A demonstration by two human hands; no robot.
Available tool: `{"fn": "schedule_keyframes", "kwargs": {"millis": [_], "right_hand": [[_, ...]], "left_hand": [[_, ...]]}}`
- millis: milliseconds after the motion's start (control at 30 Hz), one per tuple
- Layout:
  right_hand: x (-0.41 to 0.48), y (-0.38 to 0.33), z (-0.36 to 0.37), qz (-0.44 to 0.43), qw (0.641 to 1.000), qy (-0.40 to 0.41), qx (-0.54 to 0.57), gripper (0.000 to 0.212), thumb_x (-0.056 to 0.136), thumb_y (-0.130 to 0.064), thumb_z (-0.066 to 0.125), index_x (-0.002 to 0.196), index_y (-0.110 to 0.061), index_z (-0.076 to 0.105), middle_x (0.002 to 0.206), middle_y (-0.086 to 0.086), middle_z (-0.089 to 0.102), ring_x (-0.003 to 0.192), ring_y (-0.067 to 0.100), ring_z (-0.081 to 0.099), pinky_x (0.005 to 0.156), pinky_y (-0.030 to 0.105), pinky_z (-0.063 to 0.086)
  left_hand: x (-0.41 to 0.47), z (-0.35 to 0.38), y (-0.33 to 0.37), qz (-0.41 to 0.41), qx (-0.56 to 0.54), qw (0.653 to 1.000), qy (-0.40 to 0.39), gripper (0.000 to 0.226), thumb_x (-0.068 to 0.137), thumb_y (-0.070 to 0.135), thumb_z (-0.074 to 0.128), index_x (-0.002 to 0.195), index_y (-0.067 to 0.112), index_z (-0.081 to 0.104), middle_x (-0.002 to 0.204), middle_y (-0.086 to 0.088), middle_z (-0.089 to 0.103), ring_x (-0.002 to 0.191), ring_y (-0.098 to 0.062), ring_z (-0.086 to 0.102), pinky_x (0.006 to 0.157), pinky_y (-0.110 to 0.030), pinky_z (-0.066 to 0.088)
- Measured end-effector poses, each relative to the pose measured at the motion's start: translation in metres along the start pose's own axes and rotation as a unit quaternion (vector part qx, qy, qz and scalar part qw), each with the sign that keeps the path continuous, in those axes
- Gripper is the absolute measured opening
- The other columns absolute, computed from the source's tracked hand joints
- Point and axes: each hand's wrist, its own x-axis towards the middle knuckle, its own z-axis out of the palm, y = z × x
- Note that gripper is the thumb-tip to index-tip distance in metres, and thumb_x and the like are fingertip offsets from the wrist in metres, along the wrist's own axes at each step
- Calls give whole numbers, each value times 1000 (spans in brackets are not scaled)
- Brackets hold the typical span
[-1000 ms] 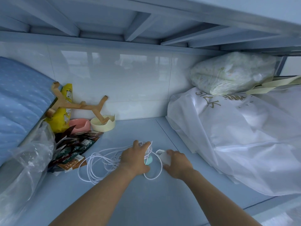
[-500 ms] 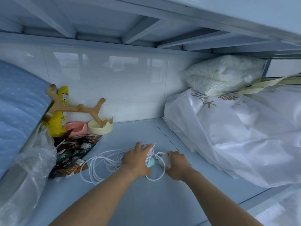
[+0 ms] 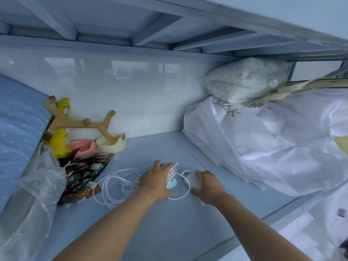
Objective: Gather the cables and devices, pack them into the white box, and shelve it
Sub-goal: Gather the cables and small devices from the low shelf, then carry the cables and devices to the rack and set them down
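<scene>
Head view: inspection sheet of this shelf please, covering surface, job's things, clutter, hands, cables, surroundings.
Surface: pale blue shelf board, one seam running front to back.
Job's things: teal device by the left hand; white device under the right hand; white box nothing seen.
Clutter: wooden rack, yellow packet, pink dish, cream bowl, dark sachets, clear plastic bag at left; white bag with a bagged bundle on top at right.
Grippers: left hand grips the white cables; right hand grips the white device.
Cables: loose tangled loops on the shelf, one loop lying between the hands.
Surroundings: glossy white tiled wall behind; shelf frame overhead; blue bedding far left.
</scene>
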Motion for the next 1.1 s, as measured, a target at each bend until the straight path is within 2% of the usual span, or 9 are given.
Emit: {"fn": "schedule_keyframes", "kwargs": {"millis": [133, 267, 400, 767, 900, 1100], "right_hand": [[-7, -6, 2, 22, 1000, 11, 9, 35, 76, -34, 64, 101, -12, 55, 105, 12, 57, 95, 28, 54, 69, 25, 37], [-15, -13, 5, 46, 998, -7, -30, 49, 76, -31, 67, 114, -8, 45, 115, 14, 50, 106, 30, 49, 86, 34, 44], [-26, -17, 7, 47, 997, 2, -56, 49, 80, -26, 63, 118, -6, 39, 122, 15, 43, 112, 31, 42, 94, 38, 41], [-72, -3, -2, 65, 989, 131, 6, 54, 76, -7, 55, 127, -6, 36, 123, 16, 43, 109, 32, 42, 91, 38, 40], [-98, 17, -28, 99, 976, 184, 56, 60, 74, -9, 56, 130, -6, 36, 124, 15, 44, 111, 31, 43, 93, 35, 38], [-172, 74, -74, 145, 950, 266, 75, 60, 71, -9, 59, 127, -6, 40, 119, 14, 47, 104, 31, 47, 86, 30, 38]], "left_hand": [[-8, 0, 1, 7, -9, 1000, 19, 84, 59, 36, 67, 131, 45, 25, 133, -2, 33, 105, -29, 57, 76, -34, 47], [-18, -2, -1, 27, -21, 999, 32, 82, 58, 38, 67, 129, 46, 26, 132, 0, 35, 104, -29, 58, 76, -34, 47], [-29, -6, 0, 48, -27, 998, 41, 81, 57, 39, 67, 129, 46, 29, 132, 1, 37, 103, -29, 58, 76, -35, 48], [-52, -16, 33, 102, -32, 993, 44, 83, 55, 39, 68, 127, 48, 27, 132, 3, 36, 96, -30, 60, 73, -35, 49], [-57, -22, 70, 139, -35, 988, 53, 84, 55, 39, 70, 127, 48, 27, 136, 4, 33, 95, -31, 61, 71, -34, 48], [-77, -16, 159, 239, -23, 968, 72, 89, 56, 43, 71, 131, 48, 25, 144, 3, 28, 102, -30, 59, 74, -39, 50]]}}
